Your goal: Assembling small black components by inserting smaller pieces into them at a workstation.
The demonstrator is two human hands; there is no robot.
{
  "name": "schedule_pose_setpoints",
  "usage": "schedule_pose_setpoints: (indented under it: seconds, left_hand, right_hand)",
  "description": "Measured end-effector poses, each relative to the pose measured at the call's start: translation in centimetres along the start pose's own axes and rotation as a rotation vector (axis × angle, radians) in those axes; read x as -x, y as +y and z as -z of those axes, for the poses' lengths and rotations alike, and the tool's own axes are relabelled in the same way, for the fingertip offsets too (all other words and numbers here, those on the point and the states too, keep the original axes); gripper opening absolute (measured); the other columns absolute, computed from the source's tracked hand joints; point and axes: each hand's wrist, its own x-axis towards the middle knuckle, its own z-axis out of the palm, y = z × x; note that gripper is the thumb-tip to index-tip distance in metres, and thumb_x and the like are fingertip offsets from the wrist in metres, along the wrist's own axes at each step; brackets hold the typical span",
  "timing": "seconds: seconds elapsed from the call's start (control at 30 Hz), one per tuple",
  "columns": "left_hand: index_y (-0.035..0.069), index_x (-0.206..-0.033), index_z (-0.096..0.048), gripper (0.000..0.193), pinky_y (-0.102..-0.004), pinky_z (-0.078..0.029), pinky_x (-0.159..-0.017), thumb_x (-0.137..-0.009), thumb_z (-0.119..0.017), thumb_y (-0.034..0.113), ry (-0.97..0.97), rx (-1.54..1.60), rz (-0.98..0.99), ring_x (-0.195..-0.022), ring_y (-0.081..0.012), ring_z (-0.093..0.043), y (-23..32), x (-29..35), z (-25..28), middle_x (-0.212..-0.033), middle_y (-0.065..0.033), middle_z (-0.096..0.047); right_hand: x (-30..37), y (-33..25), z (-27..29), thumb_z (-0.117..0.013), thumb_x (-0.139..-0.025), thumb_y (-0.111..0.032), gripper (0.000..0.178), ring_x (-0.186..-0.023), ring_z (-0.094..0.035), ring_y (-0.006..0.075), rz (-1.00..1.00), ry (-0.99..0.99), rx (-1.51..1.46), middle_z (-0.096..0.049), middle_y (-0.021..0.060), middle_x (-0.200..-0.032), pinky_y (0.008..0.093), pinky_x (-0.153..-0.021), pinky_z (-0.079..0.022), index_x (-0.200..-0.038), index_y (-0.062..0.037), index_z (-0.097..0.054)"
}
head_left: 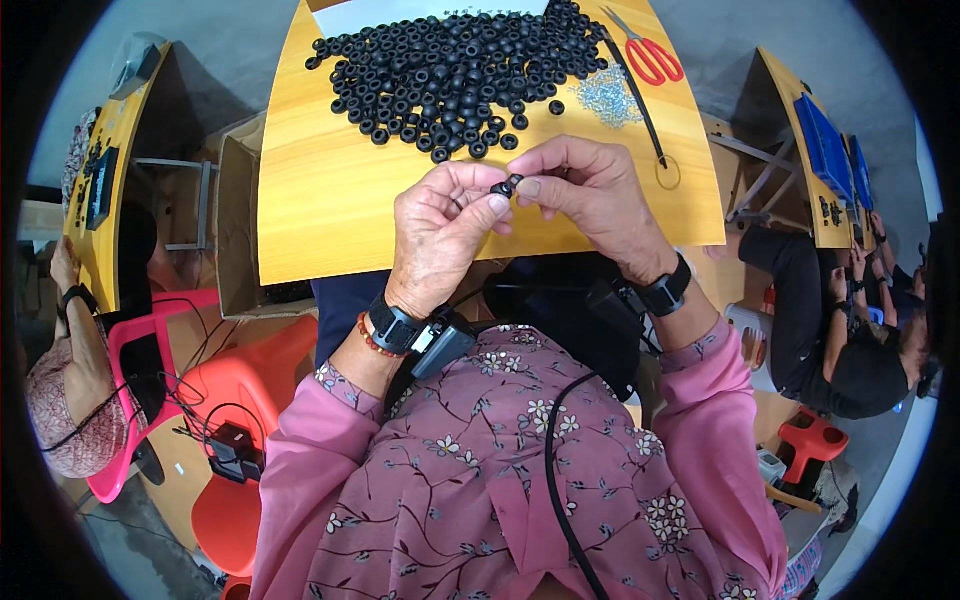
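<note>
Over the near part of the yellow table, my left hand [450,220] and my right hand [590,195] meet at their fingertips. Thumb and fingers of both pinch small black round parts [504,187], which touch or sit against each other. Fingertips cover much of them, so whether it is one piece or two I cannot tell for certain. Just beyond my hands spreads a large heap of black ring-shaped parts [440,85], each with a hole. Right of the heap lies a small pile of shiny silvery pieces [608,97], too small to make out.
Red-handled scissors [650,58] and a thin black rod [635,95] with a loop lie at the table's [330,225] right. A white box [420,12] stands at the back. Cardboard [238,220] and an orange chair [235,390] are left. Other people work at side tables.
</note>
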Motion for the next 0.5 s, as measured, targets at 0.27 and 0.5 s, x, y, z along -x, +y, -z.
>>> schedule_pose_setpoints:
  seconds: [0.27, 0.5]
  left_hand:
    - [-0.004, -0.111, -0.063, 0.018, -0.0297, -0.06, -0.071, -0.093, -0.065, -0.001, -0.019, 0.063, 0.033, -0.077, -0.015, -0.069, 0.24, -0.05, -0.09, -0.098, -0.0109, -0.07]
    - [-0.003, -0.111, -0.063, 0.017, -0.0306, -0.061, -0.07, -0.094, -0.064, -0.002, -0.047, 0.059, 0.047, -0.077, -0.0158, -0.07, 0.32, -0.08, 0.1, -0.1, -0.0116, -0.07]
  right_hand:
    - [0.24, -0.19, -0.07, -0.072, -0.088, -0.002, 0.017, -0.08, -0.066, 0.008, 0.06, -0.007, 0.091, -0.073, 0.0043, -0.09, 0.0222, -0.073, -0.053, -0.105, 0.0019, -0.073]
    - [0.03, 0.27, 0.11, -0.075, -0.086, -0.002, 0.015, -0.081, -0.064, 0.0079, 0.161, -0.027, 0.145, -0.07, 0.0036, -0.09, 0.022, -0.071, -0.051, -0.101, -0.0002, -0.074]
